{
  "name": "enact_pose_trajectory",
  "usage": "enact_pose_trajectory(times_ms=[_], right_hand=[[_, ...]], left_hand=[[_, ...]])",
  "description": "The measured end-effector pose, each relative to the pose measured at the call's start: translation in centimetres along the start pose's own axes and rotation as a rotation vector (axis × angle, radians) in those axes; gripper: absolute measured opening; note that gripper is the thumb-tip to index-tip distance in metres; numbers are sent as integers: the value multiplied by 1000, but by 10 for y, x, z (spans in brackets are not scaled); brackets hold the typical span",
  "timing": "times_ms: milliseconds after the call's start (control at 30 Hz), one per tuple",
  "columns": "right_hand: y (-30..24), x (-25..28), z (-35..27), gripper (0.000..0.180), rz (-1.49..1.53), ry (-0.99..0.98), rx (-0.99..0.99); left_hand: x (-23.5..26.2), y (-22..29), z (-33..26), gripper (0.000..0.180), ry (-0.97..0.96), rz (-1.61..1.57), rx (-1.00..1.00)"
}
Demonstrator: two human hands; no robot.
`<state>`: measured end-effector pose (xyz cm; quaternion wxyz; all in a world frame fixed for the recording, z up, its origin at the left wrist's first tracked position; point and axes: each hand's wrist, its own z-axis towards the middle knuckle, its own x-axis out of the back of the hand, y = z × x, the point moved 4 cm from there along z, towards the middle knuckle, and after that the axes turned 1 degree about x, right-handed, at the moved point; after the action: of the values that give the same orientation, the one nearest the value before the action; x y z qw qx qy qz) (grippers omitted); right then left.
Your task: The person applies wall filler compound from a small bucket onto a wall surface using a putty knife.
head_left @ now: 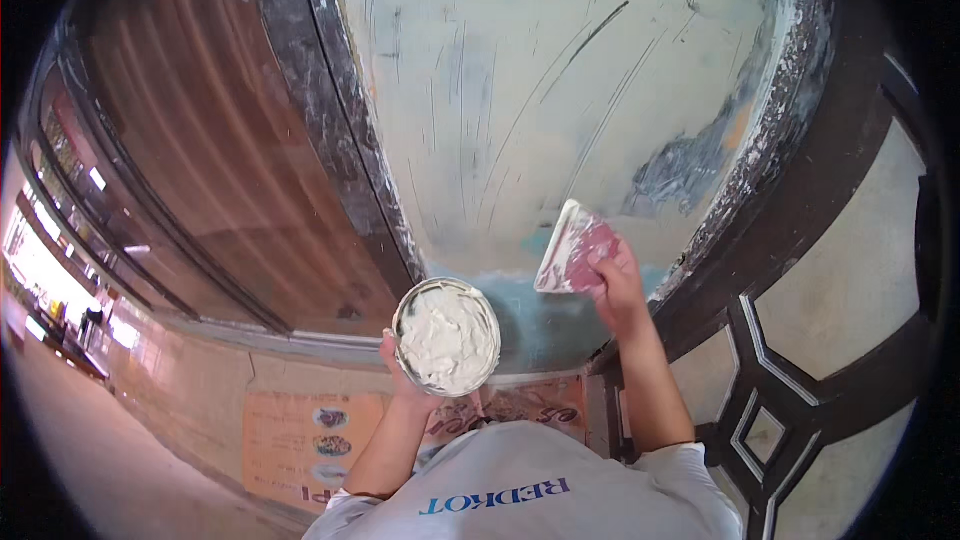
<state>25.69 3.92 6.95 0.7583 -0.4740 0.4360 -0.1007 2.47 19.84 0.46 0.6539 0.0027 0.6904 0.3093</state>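
A round tub of off-white putty (449,337) rests in my left hand (399,365), whose fingers curl round its side and underneath. The putty's surface is rough and smeared up to the rim. My right hand (621,286) grips a pink putty spreader (584,252), thumb across its face. White putty coats the spreader's long straight edge and streaks its face. The spreader is in front of a pale green wall panel (520,90) marked with dark scratches and grey patches; whether it touches the panel, I cannot tell.
Dark, putty-smeared frames border the panel, the left one (330,90) beside brown curtained glass (220,140). To the right stands a dark lattice door (790,360) with pale panes. An orange printed sheet (290,440) lies on the floor near my feet.
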Motion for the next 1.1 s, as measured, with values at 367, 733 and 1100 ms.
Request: enact_pose_trajectory(times_ms=[367,733,1100], right_hand=[[-171,-96,75,36,-1491,519,1417],[-74,-80,75,51,-1836,557,1270],[-74,-101,93,40,-1909,586,1165]], left_hand=[[13,64,24,90,-65,66,30],[48,99,34,93,-23,69,57],[61,105,37,92,-59,74,103]])
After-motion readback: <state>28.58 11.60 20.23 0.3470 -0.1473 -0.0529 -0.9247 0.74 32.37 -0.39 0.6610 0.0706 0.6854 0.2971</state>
